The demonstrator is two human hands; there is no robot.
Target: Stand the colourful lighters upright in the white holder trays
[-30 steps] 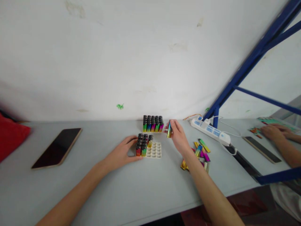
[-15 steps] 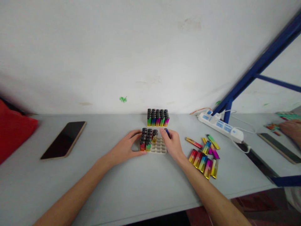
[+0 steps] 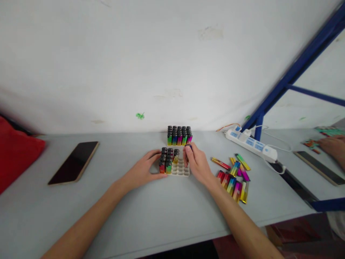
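A pale tray of round-cornered slots lies on the table, with black-topped lighters upright in its left columns. My left hand grips the tray's left side, thumb at the front corner and fingers behind. My right hand is closed over the tray's right edge on a lighter, of which only a dark blue end shows. Behind the tray stands a full block of lighters in several colours. To the right lies a loose pile of shiny coloured lighter casings.
A tablet-like dark slab lies at the left beside a red cloth-like item. At the right are a white power strip with cables and a blue metal frame. Another person's hand is beyond it.
My right hand has turned the lighter, whose dark end sticks out less now. My left hand keeps its hold on the tray. The whole view has shifted slightly.
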